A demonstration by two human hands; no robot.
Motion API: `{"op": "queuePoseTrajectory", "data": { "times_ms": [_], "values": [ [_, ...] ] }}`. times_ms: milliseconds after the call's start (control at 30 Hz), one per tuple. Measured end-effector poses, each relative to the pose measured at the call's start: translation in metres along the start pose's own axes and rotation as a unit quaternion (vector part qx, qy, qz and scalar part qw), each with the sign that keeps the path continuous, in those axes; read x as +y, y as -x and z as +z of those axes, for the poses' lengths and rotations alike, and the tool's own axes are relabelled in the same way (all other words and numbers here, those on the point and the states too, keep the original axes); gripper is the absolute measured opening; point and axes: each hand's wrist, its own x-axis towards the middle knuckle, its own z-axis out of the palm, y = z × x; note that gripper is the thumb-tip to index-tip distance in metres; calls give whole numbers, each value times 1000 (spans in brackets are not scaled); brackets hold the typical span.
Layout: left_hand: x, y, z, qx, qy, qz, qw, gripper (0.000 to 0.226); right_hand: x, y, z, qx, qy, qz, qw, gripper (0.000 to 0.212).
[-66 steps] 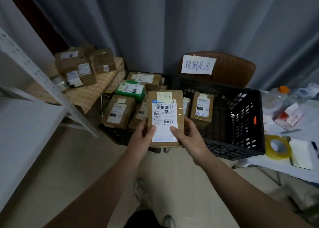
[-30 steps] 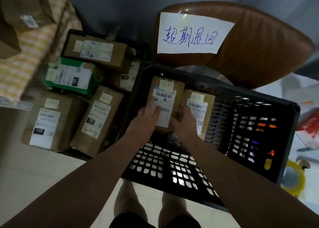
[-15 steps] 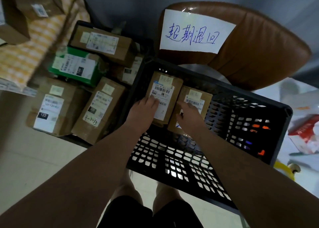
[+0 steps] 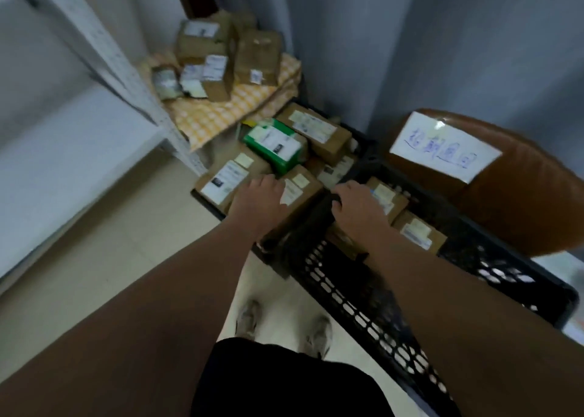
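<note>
we are bent over two bins of small parcels. our left hand (image 4: pixel 259 203) lies at 11 o'clock on a brown cardboard parcel (image 4: pixel 305 192) that leans among its neighbours just left of the black plastic crate (image 4: pixel 347 315). the blur hides the fingers, so we cannot tell whether they grip the parcel or only touch it. our right hand (image 4: pixel 358 214) hovers at 1 o'clock over the crate's left rim with fingers curled, and we cannot tell whether they clasp the rim or nothing at all. two labelled cartons (image 4: pixel 387 197) stand inside the crate past it, and a green box (image 4: pixel 275 145) sits at 12 o'clock beyond the parcel. we judge the parcel stiff, light and not fragile, though its paper label may be slick. it is wedged close, so we would take it by its two long edges, thumb against fingers, and tip it up from the near end.
</note>
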Motion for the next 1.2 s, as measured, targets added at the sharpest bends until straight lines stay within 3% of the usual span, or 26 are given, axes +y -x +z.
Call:
{"op": "queuePoseTrajectory", "data": {
  "times_ms": [300,567,867,1200],
  "values": [
    [-140,85,-42,62,-19,-96,993,55,-181,-35,-12,67,74,-152,983,34],
    [-298,209,-36,133,-1,-218,967,57,-388,-45,28,85,-7,-262,961,31],
    [-452,363,-35,215,40,-388,895,55,-583,-32,84,68,-136,-391,908,34],
    [-534,395,-67,353,37,-396,847,53,-721,-36,50,133,-197,-514,824,30]
  ]
}}
